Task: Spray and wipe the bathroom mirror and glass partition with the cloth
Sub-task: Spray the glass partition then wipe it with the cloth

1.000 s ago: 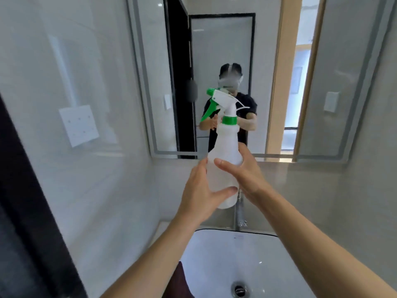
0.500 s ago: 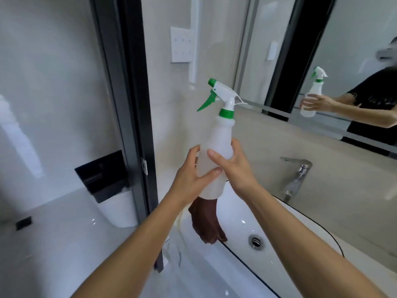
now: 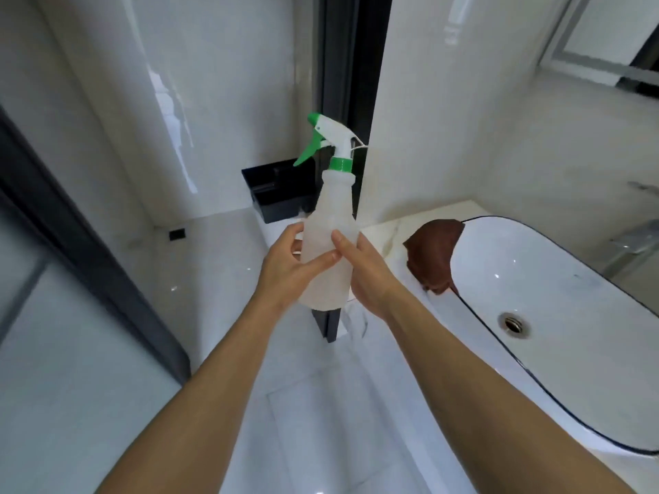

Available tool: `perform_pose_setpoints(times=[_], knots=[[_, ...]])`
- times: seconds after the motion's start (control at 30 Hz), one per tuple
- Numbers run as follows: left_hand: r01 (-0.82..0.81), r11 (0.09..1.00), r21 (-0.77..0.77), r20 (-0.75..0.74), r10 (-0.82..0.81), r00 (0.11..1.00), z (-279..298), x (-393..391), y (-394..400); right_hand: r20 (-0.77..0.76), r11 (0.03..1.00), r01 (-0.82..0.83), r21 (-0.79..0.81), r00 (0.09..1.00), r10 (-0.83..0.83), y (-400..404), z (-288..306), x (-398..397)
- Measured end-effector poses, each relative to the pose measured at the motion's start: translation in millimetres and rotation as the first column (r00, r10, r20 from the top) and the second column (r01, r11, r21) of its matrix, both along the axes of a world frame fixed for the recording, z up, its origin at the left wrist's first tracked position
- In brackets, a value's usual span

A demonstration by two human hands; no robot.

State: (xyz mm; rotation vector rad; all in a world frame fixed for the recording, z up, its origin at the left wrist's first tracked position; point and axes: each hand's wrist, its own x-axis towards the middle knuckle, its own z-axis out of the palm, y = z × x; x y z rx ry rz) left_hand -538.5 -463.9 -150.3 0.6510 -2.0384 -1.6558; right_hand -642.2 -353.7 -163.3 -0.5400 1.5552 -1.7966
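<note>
I hold a translucent white spray bottle [image 3: 330, 222] with a green trigger and collar upright in front of me. My left hand [image 3: 289, 267] wraps its lower body from the left and my right hand [image 3: 367, 272] grips it from the right. A brown cloth [image 3: 433, 251] lies draped over the left rim of the white sink [image 3: 556, 369]. The glass partition [image 3: 221, 101] with its black frame post [image 3: 351, 65] stands just behind the bottle. Only a corner of the mirror [image 3: 606, 33] shows at top right.
A black wall-mounted box [image 3: 280, 194] sits behind the glass. The faucet [image 3: 634, 240] is at the right edge. A dark door frame [image 3: 82, 258] runs diagonally on the left. Glossy white floor tiles [image 3: 321, 422] lie below my arms.
My view has swung left and down, from the mirror to the glass partition and floor. Both hands have kept hold of the bottle, and the sink and cloth now sit at the right.
</note>
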Motion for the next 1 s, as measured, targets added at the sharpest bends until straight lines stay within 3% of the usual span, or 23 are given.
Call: perform_pose_setpoints(times=[0.4, 0.6, 0.8, 1.0], knots=[[-0.013, 0.991, 0.133, 0.124, -0.004, 0.992, -303, 56, -8, 0.016, 0.987, 0.030, 0.158, 0.999, -0.032, -19, -316, 50], [0.035, 0.990, 0.134, 0.198, -0.061, 0.978, -439, 50, 12, 0.140, 0.980, 0.010, 0.198, 0.989, -0.039, 10, -451, 52], [0.088, 0.993, 0.082, 0.228, -0.104, 0.968, -508, 5, 38, 0.290, 0.979, 0.049, 0.197, 0.951, -0.106, 62, -504, 26], [0.259, 0.965, 0.044, 0.191, -0.263, 0.946, -520, -48, 84, 0.310, 0.962, 0.227, 0.152, 0.913, -0.265, 127, -515, -1]])
